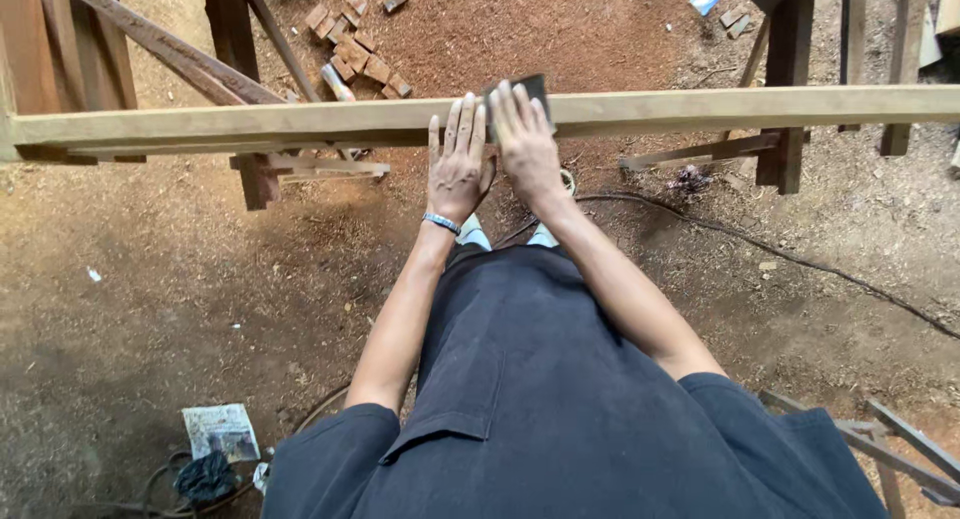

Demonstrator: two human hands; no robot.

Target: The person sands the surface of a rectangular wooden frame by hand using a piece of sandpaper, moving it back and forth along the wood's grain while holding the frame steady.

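Two hands: both lie on one long wooden beam (700, 107), seen from the head view, the only view.
Beam position: it runs left to right across the upper frame, resting on wooden trestles (785, 129) above a sawdust floor (150, 279).
Left hand (458, 164): flat, fingers spread, palm down on the near edge of the beam; it grasps nothing and only presses.
Right hand (525, 139): flat over a dark sanding sheet (532, 87), pinning it to the top face rather than closing around it.
Sheet handling: thin and limp by the look of it, light, likely to curl or slip unless pressed flat under the palm.
Beam handling: stiff, long and probably heavy; best held from above along its top face, or at a trestle.
Edges: the beam's long corners look square and may be sharp or splintery.
Open room: the top face is bare to both sides of the hands, so there is free run left and right.
Floor: a cable (800, 264) trails behind, offcut blocks (355, 49) lie beyond the beam, and a printed paper (220, 431) lies by the person's left.
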